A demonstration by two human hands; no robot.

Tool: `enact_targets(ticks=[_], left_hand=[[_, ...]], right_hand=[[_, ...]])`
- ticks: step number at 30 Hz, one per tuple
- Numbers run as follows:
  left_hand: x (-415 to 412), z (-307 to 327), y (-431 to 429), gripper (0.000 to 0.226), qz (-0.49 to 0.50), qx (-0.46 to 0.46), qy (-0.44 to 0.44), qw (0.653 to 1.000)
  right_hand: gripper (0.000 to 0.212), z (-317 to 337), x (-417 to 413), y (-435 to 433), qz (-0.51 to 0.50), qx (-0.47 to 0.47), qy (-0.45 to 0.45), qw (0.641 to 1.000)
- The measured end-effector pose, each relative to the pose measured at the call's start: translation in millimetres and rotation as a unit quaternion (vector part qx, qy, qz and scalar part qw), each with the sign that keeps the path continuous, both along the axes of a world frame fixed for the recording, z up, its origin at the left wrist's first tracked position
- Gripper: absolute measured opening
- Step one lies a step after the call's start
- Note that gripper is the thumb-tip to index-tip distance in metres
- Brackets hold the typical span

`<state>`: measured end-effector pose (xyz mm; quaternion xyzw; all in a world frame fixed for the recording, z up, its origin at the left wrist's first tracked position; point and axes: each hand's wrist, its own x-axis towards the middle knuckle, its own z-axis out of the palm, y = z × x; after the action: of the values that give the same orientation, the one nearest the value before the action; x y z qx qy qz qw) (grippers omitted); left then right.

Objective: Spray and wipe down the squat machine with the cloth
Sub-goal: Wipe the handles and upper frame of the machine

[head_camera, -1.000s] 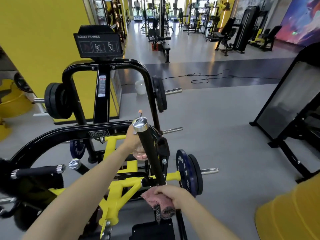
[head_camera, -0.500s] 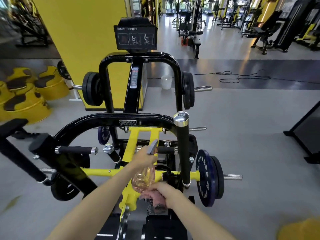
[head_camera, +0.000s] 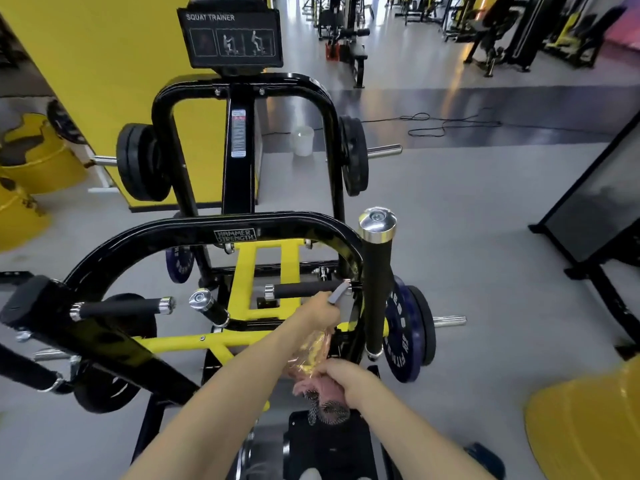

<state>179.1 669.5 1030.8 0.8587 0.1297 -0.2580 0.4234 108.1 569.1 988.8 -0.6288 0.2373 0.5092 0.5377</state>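
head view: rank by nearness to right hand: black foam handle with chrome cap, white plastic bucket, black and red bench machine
1. Black foam handle with chrome cap: right of the right hand.
2. White plastic bucket: ahead, slightly left.
3. Black and red bench machine: far ahead.

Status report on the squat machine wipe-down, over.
Left hand grips spray bottle, nozzle up near the upright handle. Right hand holds bunched pink cloth just below the bottle. Nothing seen blocking the handle.

My left hand (head_camera: 320,311) and right hand (head_camera: 341,375) are bare, and so are both forearms behind the fingers. A yellow garment (head_camera: 585,420) shows beyond my right fingers.
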Motion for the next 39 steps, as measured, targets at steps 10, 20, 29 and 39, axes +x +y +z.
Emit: enact_targets(ticks=[10, 20, 29, 39], left_hand=[[-3.9, -0.3, -4.4, 0.005, -0.023, 0.060, 0.005, 0.998], [-24.3, -13.3, 43.2, 0.006, 0.079, 0.054, 0.013, 0.995], [-42.6, -38.2, 92.3, 0.059, 0.170, 0.042, 0.001, 0.985], [-41.9, -19.8, 70.3, 0.014, 0.205, 0.009, 0.001, 0.979]], right_hand=[[0.023, -8.4, 11.9, 5.0, 0.005, -0.049, -0.048, 0.998], [0.006, -12.9, 15.0, 27.3, -0.008, -0.055, -0.069, 0.996], [0.031, -12.5, 12.5, 54.3, -0.004, -0.025, -0.070, 0.997], [0.006, -2.4, 18.5, 41.5, 0.031, -0.051, -0.088, 0.994]])
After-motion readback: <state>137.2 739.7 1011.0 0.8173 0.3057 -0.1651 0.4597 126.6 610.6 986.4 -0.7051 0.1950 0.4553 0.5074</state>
